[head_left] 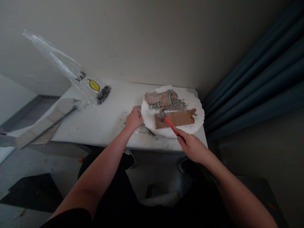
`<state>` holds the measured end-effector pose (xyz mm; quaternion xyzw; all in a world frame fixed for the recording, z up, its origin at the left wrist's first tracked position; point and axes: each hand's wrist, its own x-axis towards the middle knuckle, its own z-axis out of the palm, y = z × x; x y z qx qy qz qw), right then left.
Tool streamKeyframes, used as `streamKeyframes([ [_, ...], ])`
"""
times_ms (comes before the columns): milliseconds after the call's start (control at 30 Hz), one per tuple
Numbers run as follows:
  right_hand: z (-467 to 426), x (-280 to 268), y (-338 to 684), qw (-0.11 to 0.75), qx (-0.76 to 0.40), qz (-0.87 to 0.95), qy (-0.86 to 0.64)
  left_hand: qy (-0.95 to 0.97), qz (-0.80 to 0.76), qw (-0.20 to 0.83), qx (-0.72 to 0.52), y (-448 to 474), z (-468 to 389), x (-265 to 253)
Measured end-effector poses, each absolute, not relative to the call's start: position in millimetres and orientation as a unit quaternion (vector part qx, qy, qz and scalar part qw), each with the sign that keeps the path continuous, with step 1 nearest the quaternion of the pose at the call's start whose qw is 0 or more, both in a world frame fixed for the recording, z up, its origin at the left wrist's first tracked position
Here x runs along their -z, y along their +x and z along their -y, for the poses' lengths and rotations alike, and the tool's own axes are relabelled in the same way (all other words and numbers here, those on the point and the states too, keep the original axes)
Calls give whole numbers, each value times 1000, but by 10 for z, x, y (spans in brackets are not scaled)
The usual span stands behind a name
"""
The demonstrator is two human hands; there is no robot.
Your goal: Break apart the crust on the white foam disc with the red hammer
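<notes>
Right hand: yours (193, 145), right of the frame's centre; fingers wrapped around the dark grip of the hammer.
Hammer (170, 123): one, red and dark handle; head at the centre of the frame, over the left end of the brown cardboard; whether it touches, you cannot tell from this view.
Left hand: yours (134, 119), centre of the frame, at the left edge of the white disc; fingers curled, but whether they pinch anything cannot be told.
Brown cardboard (181, 117): one flat piece, right of centre, torn right end; lies on the disc.
White disc (199, 125): one, rough-edged, on the white table (106, 123).
Cracked brown piece (158, 98): one, on the disc above the cardboard, among grey fragments (179, 104).
Clear plastic bag (82, 80): one, upper left, lemon print, dark bits at its lower end.
Curtain (256, 72): dark blue, folded, upper right.
</notes>
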<state>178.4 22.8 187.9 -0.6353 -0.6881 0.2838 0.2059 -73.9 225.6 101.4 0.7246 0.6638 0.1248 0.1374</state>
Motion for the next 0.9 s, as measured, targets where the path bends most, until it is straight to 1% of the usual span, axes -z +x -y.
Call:
streamKeyframes([
  [100, -240, -1850, 1812, 209, -284, 691, -631, 727, -673, 131, -32, -882, -2272, -956],
  [167, -256, -1843, 1850, 219, -275, 684, -639, 757, -637, 138, 56, -955, -2256, -886],
  [233, -280, -1846, 1898, 225, -263, 676, -650, 798, -575, 140, 111, -994, -2208, -803],
  [367, -341, -1841, 2010, 226, -253, 652, -678, 863, -476, 111, 131, -981, -2066, -644],
  [500, -394, -1785, 2098, 236, -249, 640, -688, 883, -437, 83, 151, -946, -1984, -545],
  [600, -423, -1739, 2130, 243, -258, 639, -683, 886, -431, 80, 148, -965, -1994, -548],
  [700, -438, -1708, 2145, 249, -265, 639, -678, 855, -500, 69, 119, -1013, -2067, -675],
  [800, -438, -1694, 2149, 261, -267, 636, -675, 816, -573, 74, 15, -981, -2147, -908],
  [900, -432, -1698, 2141, 266, -265, 637, -674, 819, -544, 139, -116, -763, -2139, -1103],
])
